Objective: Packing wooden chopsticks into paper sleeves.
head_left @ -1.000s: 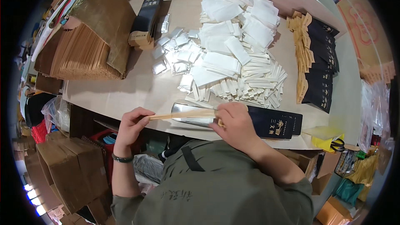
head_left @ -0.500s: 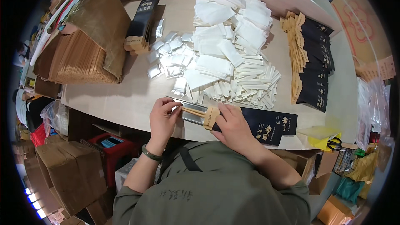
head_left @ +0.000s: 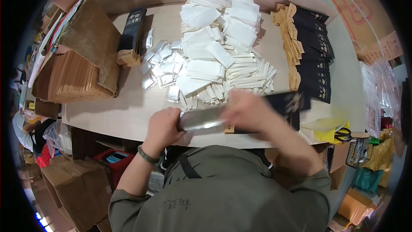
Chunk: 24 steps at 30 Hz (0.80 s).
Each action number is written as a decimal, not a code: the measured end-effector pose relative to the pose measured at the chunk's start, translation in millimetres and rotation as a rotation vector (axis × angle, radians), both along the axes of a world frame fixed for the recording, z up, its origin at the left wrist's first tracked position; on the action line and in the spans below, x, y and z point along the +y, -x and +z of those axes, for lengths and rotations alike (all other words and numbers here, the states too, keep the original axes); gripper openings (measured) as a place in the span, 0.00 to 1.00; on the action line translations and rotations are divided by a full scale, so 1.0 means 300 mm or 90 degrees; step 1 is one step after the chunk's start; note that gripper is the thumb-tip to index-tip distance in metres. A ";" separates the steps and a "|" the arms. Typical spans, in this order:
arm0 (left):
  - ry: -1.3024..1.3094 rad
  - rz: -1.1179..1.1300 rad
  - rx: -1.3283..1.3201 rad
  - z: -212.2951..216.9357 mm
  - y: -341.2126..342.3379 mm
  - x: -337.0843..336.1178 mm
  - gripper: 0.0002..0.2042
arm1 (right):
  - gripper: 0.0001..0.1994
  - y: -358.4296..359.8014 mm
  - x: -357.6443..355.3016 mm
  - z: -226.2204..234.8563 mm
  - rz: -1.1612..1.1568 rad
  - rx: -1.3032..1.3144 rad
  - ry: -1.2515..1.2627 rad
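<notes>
My left hand [head_left: 165,124] grips the left end of a long silver foil pouch [head_left: 201,119] held flat just above the table's near edge. My right hand [head_left: 249,111], blurred by motion, holds a long black pouch [head_left: 287,103] whose brown paper end [head_left: 228,129] meets the silver pouch. Beyond my hands lies a heap of white paper sachets [head_left: 219,47] and small silver packets [head_left: 161,66].
A row of black pouches with brown tops [head_left: 311,56] lies at the right. A black box [head_left: 131,34] stands at the left beside stacks of brown paper bags [head_left: 71,77]. Scissors on a yellow sheet [head_left: 339,134] sit at the right corner. Cardboard boxes [head_left: 73,184] stand on the floor.
My left hand has moved right and closed on the silver pouch's end. My right hand has lifted the black pouch and is sweeping it, blurred.
</notes>
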<state>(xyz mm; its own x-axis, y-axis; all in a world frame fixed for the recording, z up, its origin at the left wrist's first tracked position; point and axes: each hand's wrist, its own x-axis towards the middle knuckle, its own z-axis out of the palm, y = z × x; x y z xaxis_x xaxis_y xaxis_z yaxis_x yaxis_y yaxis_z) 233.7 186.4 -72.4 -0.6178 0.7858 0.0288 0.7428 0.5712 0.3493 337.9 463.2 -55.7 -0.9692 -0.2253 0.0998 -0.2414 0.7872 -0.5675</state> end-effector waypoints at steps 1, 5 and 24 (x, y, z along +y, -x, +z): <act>-0.001 0.002 -0.002 0.007 0.001 -0.007 0.21 | 0.11 0.019 0.109 0.061 -0.092 -0.043 -0.241; -0.118 0.176 -0.461 -0.018 -0.028 -0.032 0.20 | 0.14 -0.104 0.274 0.039 -0.240 0.068 -0.205; -0.033 0.064 -0.161 -0.025 -0.078 -0.075 0.33 | 0.08 -0.058 -0.154 -0.139 -0.287 -0.188 0.031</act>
<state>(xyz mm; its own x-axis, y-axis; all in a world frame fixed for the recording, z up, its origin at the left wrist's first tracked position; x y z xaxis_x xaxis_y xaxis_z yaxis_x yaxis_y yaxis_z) 257.3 164.0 -79.9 -0.6855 0.7214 -0.0982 0.5685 0.6147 0.5468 355.5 417.0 -97.3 -0.9570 0.2173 -0.1920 0.2896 0.7472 -0.5981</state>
